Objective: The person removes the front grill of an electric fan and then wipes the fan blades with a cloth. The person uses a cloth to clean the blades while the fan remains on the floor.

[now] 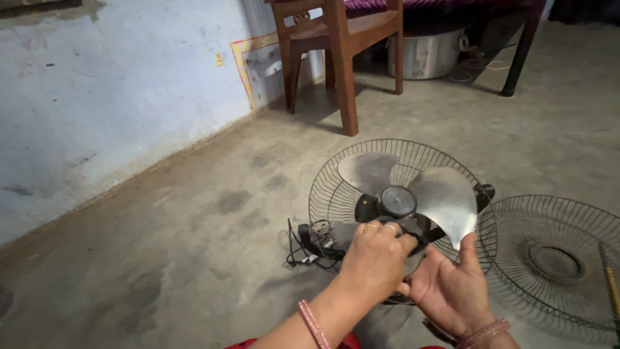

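Metal fan blades [413, 194], dull grey and three in number, are seen on a round dark hub [396, 200] inside the rear wire guard [336, 187], which lies face-up on the concrete floor [194, 258]; the whole fan sits low in the middle of the view, just in front of the person. The left hand [374, 258] is laid over the near blade close to the hub, fingers curled down in a narrow grip on the blade's root; the right hand [452, 287] is held open, palm up, fingertips touching the underside edge of the right-hand blade, so nothing is enclosed by it. A black cord and switch block [310, 242] are bunched at the guard's left rim. The detached front guard [555, 258] lies just beside the fan on the right, with a thin yellowish rod [610, 284] across its far edge. A wooden chair [339, 45] and a steel pot [423, 55] stand well apart at the back, by a pale blue wall [97, 97]. The blades are judged thin, stiff and light, with edges that could cut or bend; the firmest hold is judged to be near the hub, not at the tips; the wire guard would likely flex if lifted by one rim.
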